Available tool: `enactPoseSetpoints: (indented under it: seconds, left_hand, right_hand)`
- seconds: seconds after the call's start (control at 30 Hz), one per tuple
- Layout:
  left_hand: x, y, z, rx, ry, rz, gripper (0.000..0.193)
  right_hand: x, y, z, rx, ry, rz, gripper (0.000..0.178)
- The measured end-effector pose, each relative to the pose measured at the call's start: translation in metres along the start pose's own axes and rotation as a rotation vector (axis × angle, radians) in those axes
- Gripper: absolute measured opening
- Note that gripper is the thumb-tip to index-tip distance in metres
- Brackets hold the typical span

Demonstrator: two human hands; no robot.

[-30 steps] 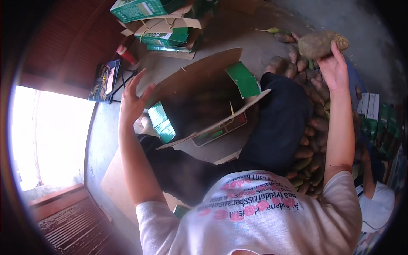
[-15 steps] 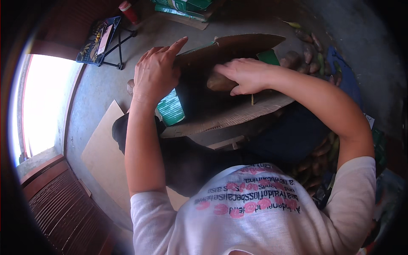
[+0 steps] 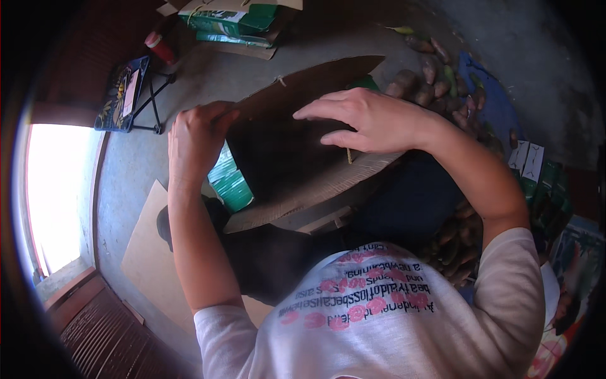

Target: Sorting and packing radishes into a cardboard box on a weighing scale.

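Observation:
In front of me is an open cardboard box (image 3: 309, 194), brown inside with green printed side flaps. Its inside is dark, so the contents cannot be made out. At the box's left end, my left hand (image 3: 197, 136) is closed on the edge where the far flap begins. My right hand (image 3: 375, 120) hovers over the right part of the opening. Its fingers are stretched out and the thumb stands apart, with nothing held. A short twisted cord (image 3: 349, 155) hangs at the near flap, just below that thumb.
Brown, tapered tuber-like produce (image 3: 426, 95) lies heaped at the far right beside a blue cloth (image 3: 489, 95). Green cartons (image 3: 233, 22) stand at the back. A folding stool (image 3: 123, 95) and a red bottle (image 3: 160, 47) are far left; flat cardboard (image 3: 142, 243) lies near left.
My right hand has let go of a brown tuber over the box; its fingers are now spread. My left hand has lowered and curled onto the box edge. The whole view has shifted.

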State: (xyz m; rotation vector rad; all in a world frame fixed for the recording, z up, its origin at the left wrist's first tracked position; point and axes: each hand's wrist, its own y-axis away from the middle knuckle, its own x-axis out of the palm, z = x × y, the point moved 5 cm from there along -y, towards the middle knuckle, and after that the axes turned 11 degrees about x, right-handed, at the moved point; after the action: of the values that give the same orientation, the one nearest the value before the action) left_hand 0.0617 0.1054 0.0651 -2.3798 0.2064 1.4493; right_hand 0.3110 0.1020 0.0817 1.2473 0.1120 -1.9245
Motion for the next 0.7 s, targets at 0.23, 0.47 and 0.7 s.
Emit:
enactPoseSetpoints:
  seconds: [0.23, 0.47, 0.7]
  left_hand:
    - [-0.021, 0.004, -0.011, 0.049, 0.148, -0.247, 0.025]
    - [-0.055, 0.039, 0.047, -0.078, 0.139, -0.316, 0.058]
    - [-0.061, 0.105, 0.082, -0.195, 0.054, -0.066, 0.049]
  right_hand:
    - [-0.052, 0.238, -0.125, 0.322, -0.630, -1.211, 0.027]
    - [0.225, 0.380, -0.312, 1.102, -0.294, -0.987, 0.036]
    - [0.425, 0.348, -0.286, 1.036, -0.522, -0.361, 0.027]
